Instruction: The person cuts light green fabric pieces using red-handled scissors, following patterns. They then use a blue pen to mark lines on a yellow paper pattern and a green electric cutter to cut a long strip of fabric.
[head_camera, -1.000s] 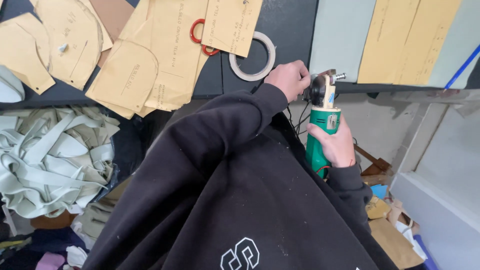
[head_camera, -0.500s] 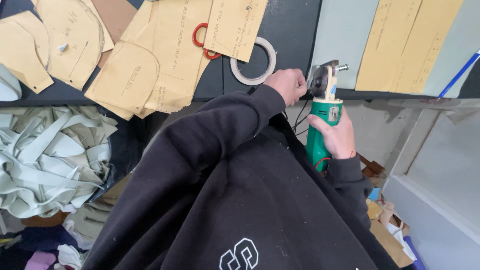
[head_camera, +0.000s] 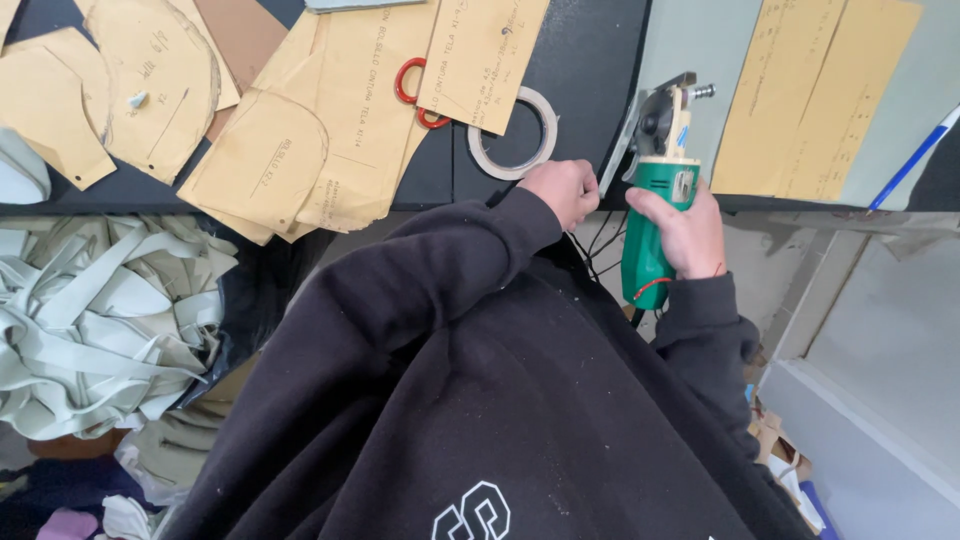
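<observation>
Both your hands are on the green cutter at the worktop's near edge.
Your right hand (head_camera: 685, 228) is clamped round the green electric cutter (head_camera: 655, 215); your left hand (head_camera: 562, 190) is fisted beside its blade guard. Just beyond lies a tape roll (head_camera: 513, 133), then tan paper patterns (head_camera: 300, 130).

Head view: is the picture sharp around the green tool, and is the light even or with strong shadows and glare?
In the head view the green cutting tool and both hands, left hand and right hand, look fairly sharp, with no clear motion blur; the light is soft and even, with no glare on the dark table; the black sweatshirt stays dark with few details; the pale offcuts are bright but not washed out.
</observation>
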